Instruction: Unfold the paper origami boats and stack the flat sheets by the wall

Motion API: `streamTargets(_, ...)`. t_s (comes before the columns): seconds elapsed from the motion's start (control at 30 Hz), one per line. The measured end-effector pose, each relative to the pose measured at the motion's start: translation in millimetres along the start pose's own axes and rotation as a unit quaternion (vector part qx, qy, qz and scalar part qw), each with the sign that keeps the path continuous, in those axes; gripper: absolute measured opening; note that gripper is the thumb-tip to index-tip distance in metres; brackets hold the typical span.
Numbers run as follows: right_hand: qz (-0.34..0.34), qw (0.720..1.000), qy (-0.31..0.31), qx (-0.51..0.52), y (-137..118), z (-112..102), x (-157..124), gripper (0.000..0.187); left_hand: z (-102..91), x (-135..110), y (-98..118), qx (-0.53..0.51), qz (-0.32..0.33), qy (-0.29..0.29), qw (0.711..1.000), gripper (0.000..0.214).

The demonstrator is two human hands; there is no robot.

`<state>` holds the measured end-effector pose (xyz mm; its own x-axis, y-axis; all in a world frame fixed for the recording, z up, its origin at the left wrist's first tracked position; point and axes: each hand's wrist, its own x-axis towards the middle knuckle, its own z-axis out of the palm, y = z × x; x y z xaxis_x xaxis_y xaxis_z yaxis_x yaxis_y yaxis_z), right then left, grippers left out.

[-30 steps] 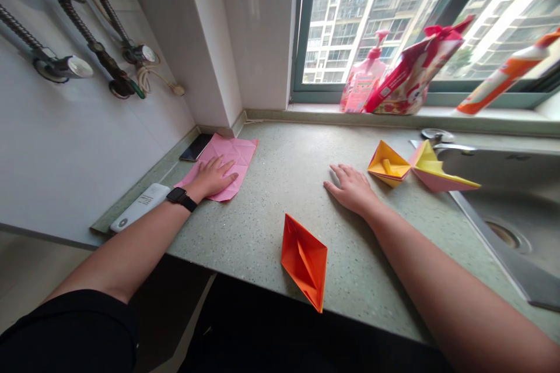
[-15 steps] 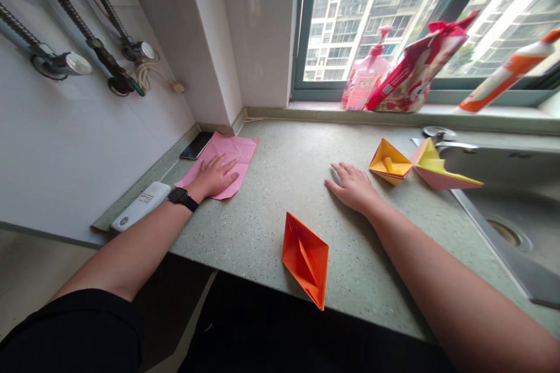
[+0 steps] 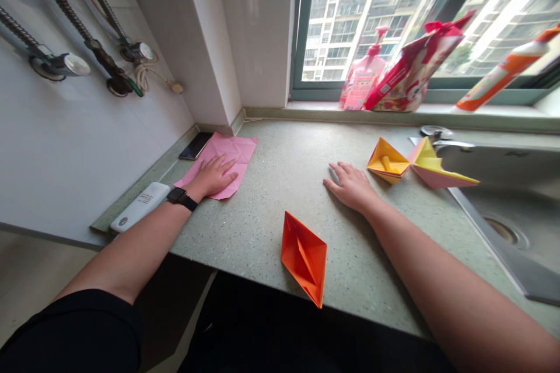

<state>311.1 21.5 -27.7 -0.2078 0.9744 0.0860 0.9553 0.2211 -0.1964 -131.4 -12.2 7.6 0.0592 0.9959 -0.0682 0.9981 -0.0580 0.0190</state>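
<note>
My left hand (image 3: 213, 175) lies flat and open on a creased pink paper sheet (image 3: 231, 152) at the left of the green speckled counter (image 3: 280, 186). My right hand (image 3: 352, 185) rests palm down, fingers spread, on the bare counter. Just right of it stand a yellow-orange paper boat (image 3: 387, 161) and a yellow-pink paper boat (image 3: 433, 169). An orange paper boat (image 3: 305, 256) sits at the counter's front edge, between my arms. A black watch (image 3: 181, 198) is on my left wrist.
A black phone (image 3: 196, 145) and a white remote-like device (image 3: 139, 207) lie along the left wall. A steel sink (image 3: 503, 210) with a tap sits at the right. A pink pump bottle (image 3: 363, 76), a red bag (image 3: 411, 70) and an orange bottle (image 3: 503, 73) stand on the window sill.
</note>
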Motion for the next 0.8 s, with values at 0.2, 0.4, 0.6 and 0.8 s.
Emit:
streamTargets(0.2,0.006,1.0,-0.01,-0.001,-2,-2,-1,0.067,1.4,1,-2,-0.001,-0.005,0.005,1.0,0.073)
streamTargets(0.4,0.009,1.0,-0.011,0.0,-3,-3,-1,0.068,1.2,0,0,0.002,-0.009,0.0,1.0,0.074)
streamTargets(0.6,0.001,0.999,0.015,0.044,-1,-2,0,0.07,-11.0,8,-5,-0.026,0.021,0.03,0.999,0.069)
streamTargets(0.8,-0.069,0.981,0.086,0.162,-1,-9,-1,0.058,-63.5,15,44,-0.177,0.144,0.145,0.963,0.043)
